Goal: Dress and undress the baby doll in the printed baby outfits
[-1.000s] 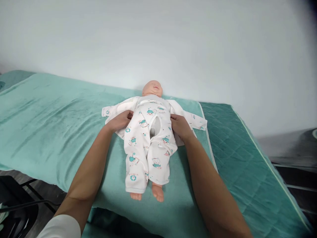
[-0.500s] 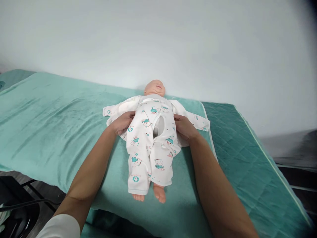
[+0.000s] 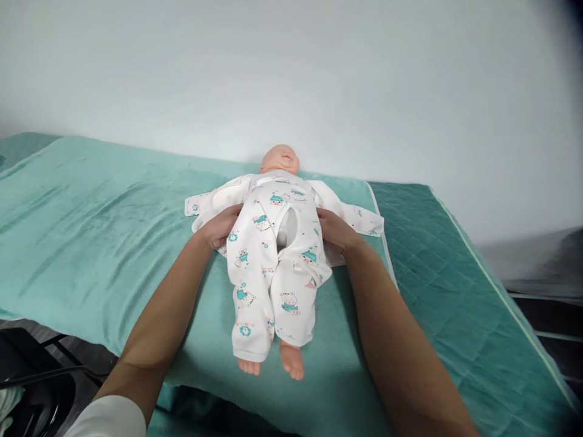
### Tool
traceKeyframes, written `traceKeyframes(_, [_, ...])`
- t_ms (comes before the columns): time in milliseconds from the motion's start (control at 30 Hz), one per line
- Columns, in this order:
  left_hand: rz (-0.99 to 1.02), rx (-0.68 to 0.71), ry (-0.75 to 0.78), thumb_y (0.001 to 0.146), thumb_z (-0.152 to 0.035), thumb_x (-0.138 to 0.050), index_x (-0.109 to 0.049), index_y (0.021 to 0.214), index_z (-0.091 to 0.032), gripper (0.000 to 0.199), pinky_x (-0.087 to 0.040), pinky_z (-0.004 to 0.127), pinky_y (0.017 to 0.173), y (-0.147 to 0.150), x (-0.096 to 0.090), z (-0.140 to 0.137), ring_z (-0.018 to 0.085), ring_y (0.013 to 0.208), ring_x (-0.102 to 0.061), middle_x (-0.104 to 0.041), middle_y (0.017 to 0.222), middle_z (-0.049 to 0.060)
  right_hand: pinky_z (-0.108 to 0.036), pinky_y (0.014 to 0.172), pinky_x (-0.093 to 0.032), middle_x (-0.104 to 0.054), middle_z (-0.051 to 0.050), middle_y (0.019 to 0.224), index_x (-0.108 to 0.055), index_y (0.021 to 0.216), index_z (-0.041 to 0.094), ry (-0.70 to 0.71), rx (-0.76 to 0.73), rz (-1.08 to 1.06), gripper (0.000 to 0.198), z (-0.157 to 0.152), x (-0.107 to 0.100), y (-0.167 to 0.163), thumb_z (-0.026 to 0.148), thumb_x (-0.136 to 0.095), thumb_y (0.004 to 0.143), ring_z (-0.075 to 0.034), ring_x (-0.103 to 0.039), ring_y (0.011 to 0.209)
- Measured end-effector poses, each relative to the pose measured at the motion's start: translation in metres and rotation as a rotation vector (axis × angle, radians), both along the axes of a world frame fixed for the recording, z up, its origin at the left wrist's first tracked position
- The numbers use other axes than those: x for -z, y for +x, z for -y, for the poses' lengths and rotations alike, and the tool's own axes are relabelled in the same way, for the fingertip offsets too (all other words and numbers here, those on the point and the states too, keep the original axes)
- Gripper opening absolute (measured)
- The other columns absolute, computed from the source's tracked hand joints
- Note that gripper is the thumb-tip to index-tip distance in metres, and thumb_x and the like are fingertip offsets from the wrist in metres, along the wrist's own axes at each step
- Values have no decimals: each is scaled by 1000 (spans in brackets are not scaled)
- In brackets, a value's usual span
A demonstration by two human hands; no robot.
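A baby doll [image 3: 279, 159] lies on its back, head toward the wall and bare feet toward me. White printed baby pants [image 3: 255, 267] cover its legs and reach high up its trunk, with an open slit at the crotch. Beneath it a white long-sleeved baby top [image 3: 359, 218] is spread, its sleeves stretched out to both sides. My left hand [image 3: 221, 227] is closed at the left hip edge of the pants, my right hand [image 3: 336, 230] at the right edge. Fingertips of both hands are tucked out of sight against the cloth.
A light green cover [image 3: 113, 224] lies over the bed, with a darker quilted green pad [image 3: 446, 261] at the right. The pale wall [image 3: 291, 73] rises directly behind. At the lower left stands a black chair [image 3: 40, 376] with something whitish on it.
The view has shifted slightly, so the doll appears a little farther left. Both hands stay at the sides of the pants. The pant legs look slightly shifted, with slightly more of the feet showing.
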State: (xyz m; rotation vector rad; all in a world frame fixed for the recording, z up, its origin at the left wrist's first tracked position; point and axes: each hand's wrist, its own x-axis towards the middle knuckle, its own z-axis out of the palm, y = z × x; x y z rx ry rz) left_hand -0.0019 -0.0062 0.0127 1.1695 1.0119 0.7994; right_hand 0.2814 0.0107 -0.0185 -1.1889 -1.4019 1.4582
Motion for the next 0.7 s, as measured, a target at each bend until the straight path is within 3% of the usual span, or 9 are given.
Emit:
traceKeyframes(233, [16,-71,13,68,-27,-79,-75,104,-21,37,-60,45,88,1,4,-2,29,98,-72,-79,97,7,-42,83,-58,-78,-1,82,-79,92,25,106,82,39,25,0,3,-4,39,-79,71,-29,-70,92])
traceKeyframes(400, [46,-123,2,69,-27,-78,-75,103,-20,34,-60,45,87,4,5,-3,30,97,-73,-79,94,7,-42,77,-58,-78,-2,78,-80,90,24,91,124,-49,27,2,3,-11,38,-82,68,-30,-71,88])
traceKeyframes(700, [106,-143,7,72,-33,-77,-73,101,-17,33,-60,48,90,12,13,-6,30,96,-74,-78,87,8,-43,84,-57,-80,-3,85,-81,82,22,121,118,-78,23,7,-3,-15,38,-84,66,-29,-72,93])
